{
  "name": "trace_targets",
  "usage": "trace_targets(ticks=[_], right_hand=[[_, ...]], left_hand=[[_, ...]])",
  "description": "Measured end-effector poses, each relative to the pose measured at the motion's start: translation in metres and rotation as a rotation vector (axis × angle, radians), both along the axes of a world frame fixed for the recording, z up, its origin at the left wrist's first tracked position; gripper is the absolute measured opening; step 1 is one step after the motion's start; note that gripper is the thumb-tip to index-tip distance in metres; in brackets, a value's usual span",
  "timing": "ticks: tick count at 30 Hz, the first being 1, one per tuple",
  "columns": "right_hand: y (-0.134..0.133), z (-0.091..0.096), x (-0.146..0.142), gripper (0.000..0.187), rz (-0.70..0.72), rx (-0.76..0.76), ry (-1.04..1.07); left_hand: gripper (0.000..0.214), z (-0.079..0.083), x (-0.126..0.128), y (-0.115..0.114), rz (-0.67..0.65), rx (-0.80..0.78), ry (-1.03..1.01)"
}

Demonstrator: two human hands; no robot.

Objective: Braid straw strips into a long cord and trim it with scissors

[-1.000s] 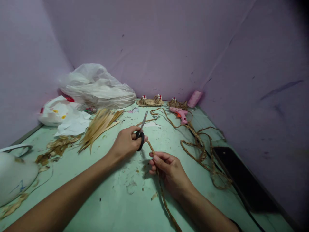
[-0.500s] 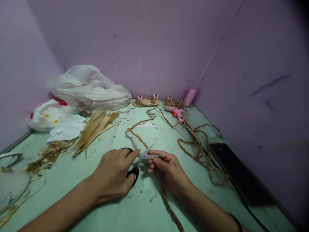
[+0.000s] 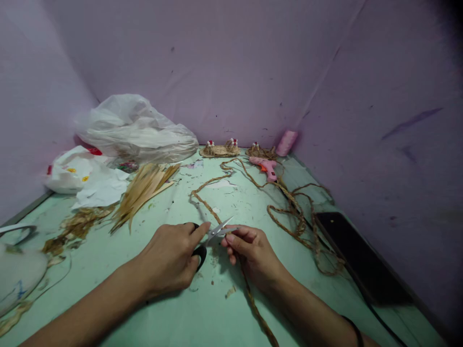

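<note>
Black-handled scissors (image 3: 201,253) are in my left hand (image 3: 171,258), with fingers and thumb through the loops. Their two silver blades are partly apart and lie around a braided brown fibre cord (image 3: 208,207), just beside my right fingertips. My right hand (image 3: 253,253) pinches this cord between thumb and fingers. From there one length runs down to the bottom edge of the view, and the other winds away toward the back of the table. Whether the blades have cut into the cord is too small to tell.
A pink glue gun (image 3: 265,167), a pink thread spool (image 3: 287,142) and small woven slippers (image 3: 219,150) sit at the back. Looped cord (image 3: 300,226) and a black phone (image 3: 358,255) lie right. Dry fibre strips (image 3: 142,193) and a plastic bag (image 3: 137,130) are left.
The scissor blades have closed a little around the cord, the lower handle loop rising toward the upper one. My right hand stays almost in place, still pinching the cord.
</note>
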State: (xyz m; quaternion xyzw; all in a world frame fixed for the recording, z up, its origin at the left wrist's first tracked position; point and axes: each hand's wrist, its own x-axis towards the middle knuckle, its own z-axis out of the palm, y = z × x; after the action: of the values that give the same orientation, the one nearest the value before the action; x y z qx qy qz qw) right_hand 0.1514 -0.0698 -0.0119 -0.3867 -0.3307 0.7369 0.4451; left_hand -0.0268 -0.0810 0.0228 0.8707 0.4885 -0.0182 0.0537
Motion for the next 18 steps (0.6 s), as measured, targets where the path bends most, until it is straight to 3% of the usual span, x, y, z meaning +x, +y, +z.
trace_targets(ticks=[5,11,15,18], right_hand=[[0.0,0.0,0.0,0.016,-0.009,0.013,-0.026],[0.0,-0.001,0.0,0.017,-0.033,-0.004,-0.008],[0.0,-0.001,-0.002,0.024,-0.035,-0.059,0.037],[0.001,0.0,-0.002,0.024,-0.026,-0.065,0.056]], left_hand=[[0.05,-0.001,0.0,-0.002,-0.008,-0.036,-0.034],[0.031,0.001,-0.001,0.002,0.007,-0.123,-0.306],[0.027,0.003,-0.007,0.012,0.248,-0.094,-0.601],[0.033,0.001,-0.008,0.016,0.457,-0.171,-0.883]])
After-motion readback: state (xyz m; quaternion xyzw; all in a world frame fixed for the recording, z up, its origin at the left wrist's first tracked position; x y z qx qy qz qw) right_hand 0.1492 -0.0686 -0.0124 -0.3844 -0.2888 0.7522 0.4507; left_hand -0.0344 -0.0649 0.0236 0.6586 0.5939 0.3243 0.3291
